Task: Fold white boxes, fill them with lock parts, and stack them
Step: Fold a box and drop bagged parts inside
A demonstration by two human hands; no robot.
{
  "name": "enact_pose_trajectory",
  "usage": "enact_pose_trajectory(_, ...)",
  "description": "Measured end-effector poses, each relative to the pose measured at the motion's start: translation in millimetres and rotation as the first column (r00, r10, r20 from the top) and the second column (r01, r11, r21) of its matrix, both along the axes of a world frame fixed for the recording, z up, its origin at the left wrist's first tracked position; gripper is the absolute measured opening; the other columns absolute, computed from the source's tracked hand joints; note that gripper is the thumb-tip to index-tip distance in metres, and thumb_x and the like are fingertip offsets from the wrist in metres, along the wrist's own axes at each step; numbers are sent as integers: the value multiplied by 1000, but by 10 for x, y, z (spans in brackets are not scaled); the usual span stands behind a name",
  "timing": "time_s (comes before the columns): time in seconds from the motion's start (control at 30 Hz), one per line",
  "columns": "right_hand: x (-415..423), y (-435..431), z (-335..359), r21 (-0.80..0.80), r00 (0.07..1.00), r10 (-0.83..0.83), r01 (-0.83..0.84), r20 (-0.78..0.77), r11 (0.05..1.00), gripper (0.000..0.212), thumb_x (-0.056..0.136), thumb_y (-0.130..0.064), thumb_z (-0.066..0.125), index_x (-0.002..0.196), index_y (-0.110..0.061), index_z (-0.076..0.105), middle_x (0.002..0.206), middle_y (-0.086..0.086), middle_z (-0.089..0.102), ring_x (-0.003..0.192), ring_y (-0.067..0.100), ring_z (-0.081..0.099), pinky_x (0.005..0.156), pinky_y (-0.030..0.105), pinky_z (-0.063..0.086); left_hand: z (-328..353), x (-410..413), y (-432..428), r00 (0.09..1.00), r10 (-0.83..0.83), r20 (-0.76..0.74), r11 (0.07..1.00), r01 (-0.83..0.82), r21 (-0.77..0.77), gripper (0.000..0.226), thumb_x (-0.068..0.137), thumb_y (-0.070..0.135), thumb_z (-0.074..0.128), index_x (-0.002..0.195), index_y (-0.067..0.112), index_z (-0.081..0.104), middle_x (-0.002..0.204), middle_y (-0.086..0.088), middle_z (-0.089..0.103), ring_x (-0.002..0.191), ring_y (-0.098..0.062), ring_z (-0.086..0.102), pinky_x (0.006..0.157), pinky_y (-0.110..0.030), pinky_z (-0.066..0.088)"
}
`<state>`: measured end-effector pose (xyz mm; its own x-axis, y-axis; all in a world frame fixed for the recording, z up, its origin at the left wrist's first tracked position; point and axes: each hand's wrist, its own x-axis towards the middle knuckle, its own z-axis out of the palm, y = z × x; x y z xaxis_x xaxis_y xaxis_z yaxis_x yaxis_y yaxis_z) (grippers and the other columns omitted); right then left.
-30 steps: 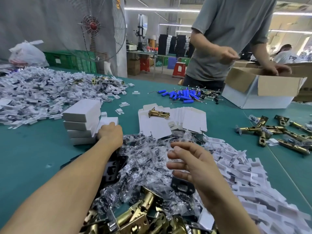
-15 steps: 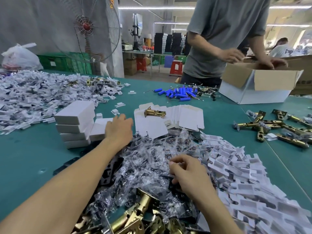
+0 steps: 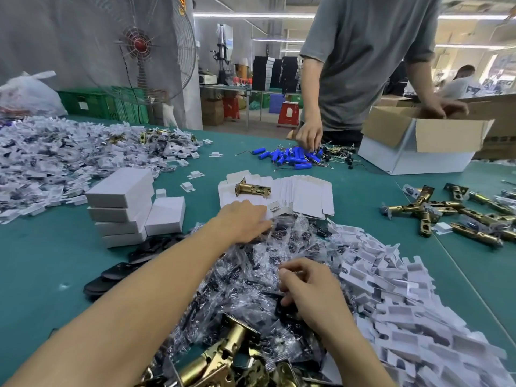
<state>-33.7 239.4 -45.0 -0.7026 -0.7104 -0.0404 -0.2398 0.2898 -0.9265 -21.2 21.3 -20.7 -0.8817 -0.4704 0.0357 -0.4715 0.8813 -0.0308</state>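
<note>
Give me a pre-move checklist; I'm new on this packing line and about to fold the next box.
1. Flat box blanks within reach: ok, the left hand rests on their near edge.
2. A blank actually gripped: cannot tell, the thumb is hidden.
3. Blanks free to lift: not ok, a brass latch lies on top of them.
4. Part in the right hand: ok, its fingers curl round a black plate in the bagged pile.
5. Stack of folded boxes standing, ready for the next one: ok.
</note>
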Motion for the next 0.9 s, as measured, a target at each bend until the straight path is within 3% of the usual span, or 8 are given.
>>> enact_pose_trajectory(0.17,7,9,14,20,1000,4,-4,-4,1000,6,94,-30,60,96,-30,66,81,-3,71,61,3,68,53,20,44,326,119,45,989,-61,-131,960,22,-278,20,106,9,32,99,18,48,83,0,58,70,-23,55,59,-35,44)
enact_pose_trajectory(0.3,12,19,60,41,1000,15,-13,-25,999,6,95,-30,59,94,-30,65,80,-4,71,61,3,68,52,20,46,522,314,245,957,-135,-255,858,-15,-513,11,106,16,42,102,21,52,83,6,59,68,-19,53,53,-30,33)
enact_pose_trajectory(0.4,20,19,101,23,994,-22,25,-109,999,19,98,-41,53,92,-29,65,81,-4,71,68,8,68,66,34,57,498,520,511,933,-247,-263,832,65,-552,12,107,20,41,107,23,53,86,4,62,69,-17,60,52,-28,34)
enact_pose_trajectory(0.47,43,10,169,-24,991,-85,83,-100,996,42,97,-59,40,93,-26,66,83,-3,71,75,14,67,72,40,55,515,660,692,891,-349,-290,862,184,-472,20,108,27,36,110,24,56,87,5,65,70,-19,65,54,-28,36)
enact_pose_trajectory(0.57,65,-4,326,-167,900,7,73,436,983,62,95,-71,28,100,-24,68,79,2,72,62,16,65,52,28,46,656,884,921,787,-510,-347,859,445,-253,32,105,41,37,116,31,65,95,9,71,80,-17,67,56,-30,45)
enact_pose_trajectory(0.63,54,17,397,-285,780,132,62,612,956,53,99,-57,41,95,-12,70,75,8,68,57,18,63,47,26,46,711,1005,1032,755,-529,-387,838,537,-99,36,98,52,41,111,36,70,97,15,72,84,-7,64,61,-29,50)
enact_pose_trajectory(0.8,-17,48,370,-314,922,-12,144,386,939,19,91,-5,51,79,3,64,77,24,54,67,26,48,56,32,41,717,1062,1008,833,-124,-540,742,439,507,43,76,67,66,90,28,76,94,16,75,91,0,68,85,-31,57)
enact_pose_trajectory(0.9,30,90,429,-350,995,-97,82,-26,933,23,94,-9,55,85,-17,74,78,5,73,69,24,61,62,34,45,642,1034,920,775,159,-611,815,246,524,64,76,60,75,130,33,56,120,19,57,111,-4,57,100,-34,49)
